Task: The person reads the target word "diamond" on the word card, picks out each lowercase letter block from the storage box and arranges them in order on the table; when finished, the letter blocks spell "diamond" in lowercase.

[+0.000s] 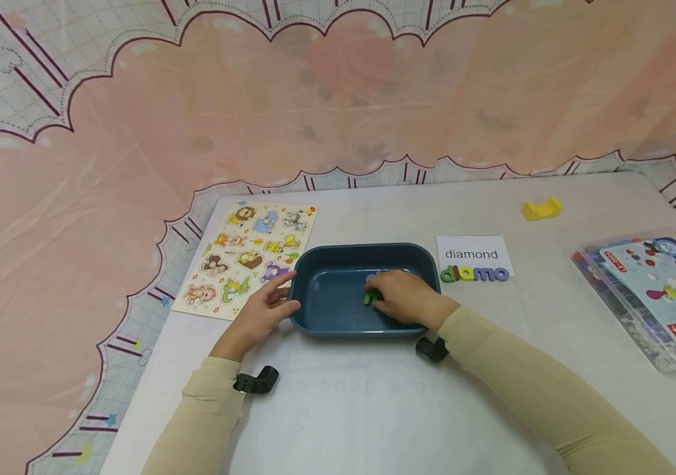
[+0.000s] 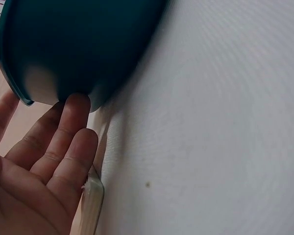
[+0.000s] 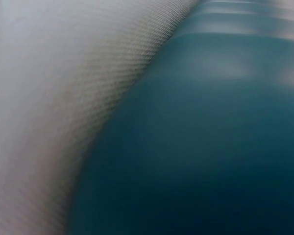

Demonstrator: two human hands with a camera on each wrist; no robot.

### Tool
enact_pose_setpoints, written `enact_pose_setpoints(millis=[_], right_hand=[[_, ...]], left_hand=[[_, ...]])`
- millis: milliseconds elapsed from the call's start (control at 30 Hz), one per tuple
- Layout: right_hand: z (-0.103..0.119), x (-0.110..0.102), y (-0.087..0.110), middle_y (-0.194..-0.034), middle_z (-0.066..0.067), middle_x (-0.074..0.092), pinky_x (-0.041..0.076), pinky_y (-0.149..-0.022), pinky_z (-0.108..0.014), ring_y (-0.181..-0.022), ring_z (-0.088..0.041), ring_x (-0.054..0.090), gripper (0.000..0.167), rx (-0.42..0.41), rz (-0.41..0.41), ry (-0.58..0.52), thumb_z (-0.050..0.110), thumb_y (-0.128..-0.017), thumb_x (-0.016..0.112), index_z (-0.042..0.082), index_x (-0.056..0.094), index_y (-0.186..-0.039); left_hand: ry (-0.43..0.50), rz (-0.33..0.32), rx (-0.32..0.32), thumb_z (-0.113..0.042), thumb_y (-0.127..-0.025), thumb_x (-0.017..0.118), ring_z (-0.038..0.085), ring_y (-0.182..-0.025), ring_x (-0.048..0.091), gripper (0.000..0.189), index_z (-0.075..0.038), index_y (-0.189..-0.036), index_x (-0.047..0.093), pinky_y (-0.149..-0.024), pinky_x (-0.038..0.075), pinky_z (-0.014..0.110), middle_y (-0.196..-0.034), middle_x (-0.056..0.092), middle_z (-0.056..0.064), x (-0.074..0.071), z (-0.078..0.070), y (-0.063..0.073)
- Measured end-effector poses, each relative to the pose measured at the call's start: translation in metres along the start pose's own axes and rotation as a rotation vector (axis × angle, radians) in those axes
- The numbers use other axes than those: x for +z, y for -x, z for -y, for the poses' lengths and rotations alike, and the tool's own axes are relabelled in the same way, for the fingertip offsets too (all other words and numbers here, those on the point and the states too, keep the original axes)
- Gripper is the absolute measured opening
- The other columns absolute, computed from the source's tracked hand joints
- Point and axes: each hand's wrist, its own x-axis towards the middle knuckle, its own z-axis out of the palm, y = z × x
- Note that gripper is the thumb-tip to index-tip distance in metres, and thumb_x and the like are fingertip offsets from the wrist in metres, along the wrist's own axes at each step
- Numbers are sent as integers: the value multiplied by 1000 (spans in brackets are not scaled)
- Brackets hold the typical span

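A dark teal tray (image 1: 329,290) stands on the white table. My left hand (image 1: 259,318) rests against its left end, thumb and fingers spread; in the left wrist view the fingers (image 2: 73,115) touch its outer wall. Inside the tray, my right hand (image 1: 405,297) pinches a green letter (image 1: 369,299) at its fingertips, the palm hiding much of the right end. A purple letter (image 1: 371,275) shows just behind those fingers. Right of the tray lies a printed card (image 1: 471,247) reading "diamond", with colored letters (image 1: 474,274) spelling "diamo" along its lower edge.
An animal sticker board (image 1: 243,257) lies left of the tray. At the right is a clear plastic case (image 1: 653,297) with a printed cover, and a yellow curved block (image 1: 542,209) sits toward the back. The right wrist view is filled by the tray's outer wall (image 3: 201,137).
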Motion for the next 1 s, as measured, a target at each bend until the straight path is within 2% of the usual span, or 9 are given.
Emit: enact_pose_setpoints(millis=[467,700,1000], right_hand=[[-1,-3,3,-118,-8,69,48,-97,-42,-110,-25,63,27,-30,-51,-58,11,-96,66,5,69,-123],[2,-15,8,-117,-6,69,48,-96,-42,-111,-26,63,28,-48,-93,-32,13,-96,68,8,69,-123],[-4,-36,24,-119,-8,69,49,-96,-45,-113,-28,62,29,-20,-134,-45,12,-95,70,8,69,-124]], left_hand=[[4,8,9,-14,-98,66,37,-123,57,64,-10,-156,36,-96,50,39,-138,54,27,0,-1,0],[14,4,-10,-14,-98,66,36,-123,57,65,-13,-156,37,-96,50,41,-139,54,25,1,-1,0],[13,1,-3,-13,-98,66,36,-123,57,65,-12,-156,37,-97,49,43,-138,54,26,1,-1,0]])
